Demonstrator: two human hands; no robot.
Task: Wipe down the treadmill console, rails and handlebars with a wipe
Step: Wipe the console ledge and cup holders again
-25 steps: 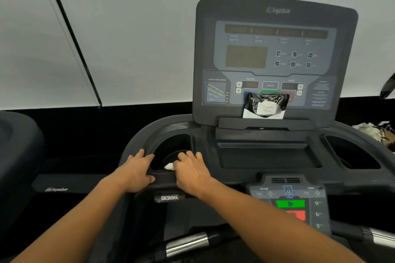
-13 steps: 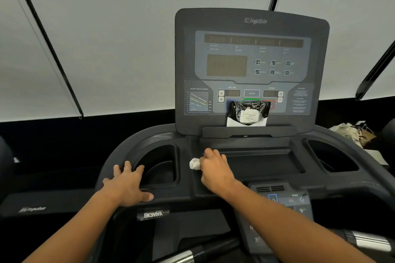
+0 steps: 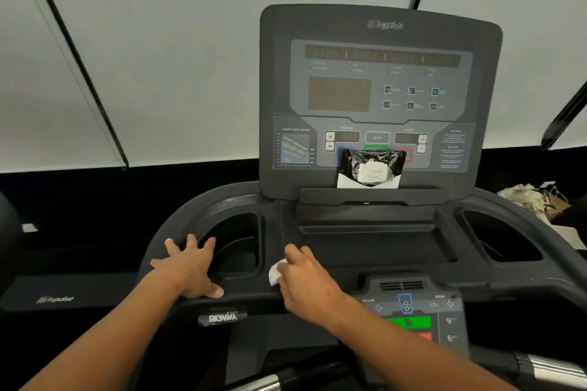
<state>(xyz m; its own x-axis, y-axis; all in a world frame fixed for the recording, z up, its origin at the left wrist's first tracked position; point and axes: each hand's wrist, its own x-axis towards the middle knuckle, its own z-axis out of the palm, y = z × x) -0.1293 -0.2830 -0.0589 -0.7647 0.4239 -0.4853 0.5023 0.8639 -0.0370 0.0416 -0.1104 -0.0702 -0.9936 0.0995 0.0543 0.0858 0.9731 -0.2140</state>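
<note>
head view, item 1: right hand (image 3: 309, 282), fingers curled round a small white wipe (image 3: 275, 273), which is bunched and shows only at the hand's left edge; it rests on the dark console deck (image 3: 286, 225) between the left cup holder (image 3: 236, 243) and the central tray (image 3: 371, 243).
item 2: left hand (image 3: 187, 267), fingers spread flat on the deck's left rim beside the cup holder, thumb on the front lip; holds nothing, seemingly bracing.
item 3: upright display panel (image 3: 379, 89), with a black packet (image 3: 371, 168) propped on its ledge; probably not wiped yet.
item 4: lower keypad (image 3: 413, 317) and a steel handlebar (image 3: 552, 371), near the right forearm.
handling note: the wad covers little surface; opening it out flatter, pressing evenly and working in overlapping strokes across the deck toward the tray would likely clean better. go lightly over the keypad so no button is pressed.
</note>
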